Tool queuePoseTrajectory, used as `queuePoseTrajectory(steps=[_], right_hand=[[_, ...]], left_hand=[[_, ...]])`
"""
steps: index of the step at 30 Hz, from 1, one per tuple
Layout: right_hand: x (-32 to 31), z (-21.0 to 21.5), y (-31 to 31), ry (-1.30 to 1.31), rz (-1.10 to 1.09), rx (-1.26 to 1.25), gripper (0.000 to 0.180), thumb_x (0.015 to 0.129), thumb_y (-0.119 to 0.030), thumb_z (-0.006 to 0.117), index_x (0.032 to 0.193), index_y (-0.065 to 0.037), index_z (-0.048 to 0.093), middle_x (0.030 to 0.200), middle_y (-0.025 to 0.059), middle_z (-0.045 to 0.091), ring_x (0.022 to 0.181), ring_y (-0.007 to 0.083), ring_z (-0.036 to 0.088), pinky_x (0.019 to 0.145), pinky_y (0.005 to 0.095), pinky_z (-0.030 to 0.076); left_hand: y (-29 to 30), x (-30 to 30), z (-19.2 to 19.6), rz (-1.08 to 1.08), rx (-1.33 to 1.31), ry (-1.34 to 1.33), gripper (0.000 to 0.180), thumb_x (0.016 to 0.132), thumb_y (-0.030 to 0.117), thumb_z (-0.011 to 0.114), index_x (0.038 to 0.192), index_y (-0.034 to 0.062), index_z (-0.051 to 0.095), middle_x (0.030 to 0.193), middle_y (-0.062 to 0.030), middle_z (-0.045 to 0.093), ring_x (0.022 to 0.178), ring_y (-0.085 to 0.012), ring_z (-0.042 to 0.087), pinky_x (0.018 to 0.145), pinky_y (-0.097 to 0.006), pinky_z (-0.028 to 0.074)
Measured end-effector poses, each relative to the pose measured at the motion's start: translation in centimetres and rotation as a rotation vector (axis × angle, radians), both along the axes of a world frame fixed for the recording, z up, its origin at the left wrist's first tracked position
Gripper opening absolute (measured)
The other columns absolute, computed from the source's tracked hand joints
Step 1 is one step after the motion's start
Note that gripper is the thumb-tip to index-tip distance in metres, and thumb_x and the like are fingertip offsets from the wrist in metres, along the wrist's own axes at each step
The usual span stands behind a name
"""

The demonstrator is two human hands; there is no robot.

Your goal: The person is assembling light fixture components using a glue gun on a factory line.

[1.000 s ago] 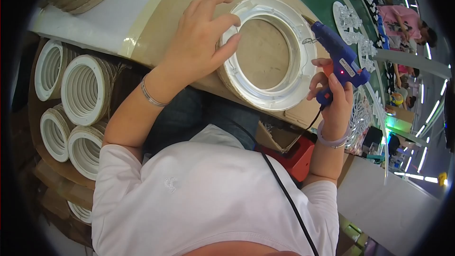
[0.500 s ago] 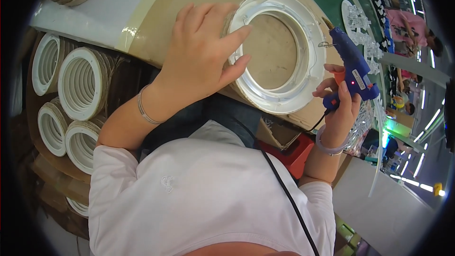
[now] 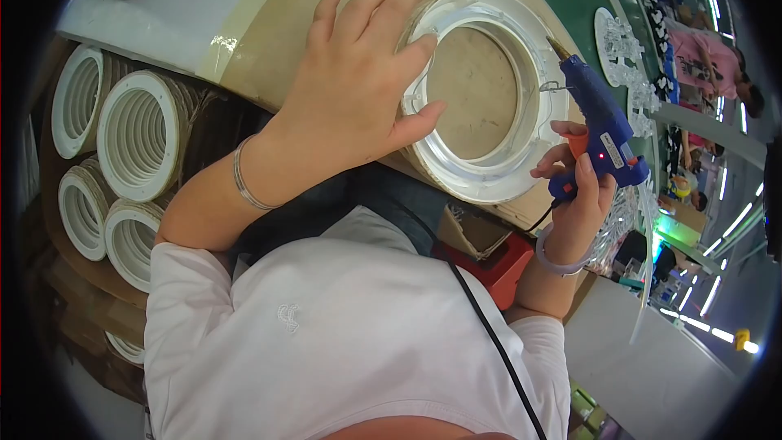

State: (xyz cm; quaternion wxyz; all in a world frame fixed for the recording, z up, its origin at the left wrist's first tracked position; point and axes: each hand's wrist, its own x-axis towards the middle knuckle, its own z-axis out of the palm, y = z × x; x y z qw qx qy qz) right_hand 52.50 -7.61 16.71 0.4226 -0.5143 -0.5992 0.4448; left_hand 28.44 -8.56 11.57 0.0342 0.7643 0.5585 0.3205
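White shirt [image 3: 342,350]: fills the lower centre of the frame; a black cord [image 3: 489,334] runs across it toward lower right.

Left hand [image 3: 358,90]: upper centre, palm down, fingers spread flat on the left rim of the ring, thumb hooked on its inner edge. Thin bracelet [image 3: 242,183] on the wrist.

Right hand [image 3: 574,195]: right of centre, fingers wrapped tight round the handle of the glue gun, forefinger on the orange trigger. Pale bangle [image 3: 558,257] on the wrist.

Glue gun [image 3: 603,126]: blue, nozzle pointing up-left, tip at the ring's right rim; contact cannot be told.

Ring [image 3: 489,90]: white plastic, round, lying flat on the tan board [image 3: 269,41], upper centre.

Stacked rings [image 3: 134,143]: left edge, white, on their sides.

Red box [image 3: 489,265]: below the ring.

Green bench [image 3: 586,8]: upper right, with white parts; another person beyond at far right.
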Motion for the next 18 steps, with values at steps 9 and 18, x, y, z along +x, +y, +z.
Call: queuePoseTrajectory(steps=[9,18], right_hand=[[0.3,0.0,-0.1,0.011,-0.005,-0.001,0.036,0.082,-0.015,0.046,0.109,0.009,0.043,0.098,0.0196,0.055,0.062,0.0151,0.055,0.049,0.0259,0.050],[1.0,-0.1,0.0,0.030,-0.018,-0.005,0.037,0.083,-0.016,0.046,0.110,0.009,0.042,0.098,0.0203,0.055,0.061,0.0157,0.055,0.048,0.0262,0.050]], left_hand=[[0.4,-0.1,0.7,-0.027,-0.032,0.094,0.045,0.061,0.032,0.067,0.097,0.0055,0.059,0.118,-0.0138,0.043,0.111,-0.0289,0.037,0.096,-0.049,0.025],[0.5,0.0,0.5,-0.034,-0.046,0.081,0.045,0.062,0.031,0.067,0.098,0.0054,0.059,0.117,-0.0137,0.043,0.111,-0.0293,0.038,0.096,-0.049,0.025]])
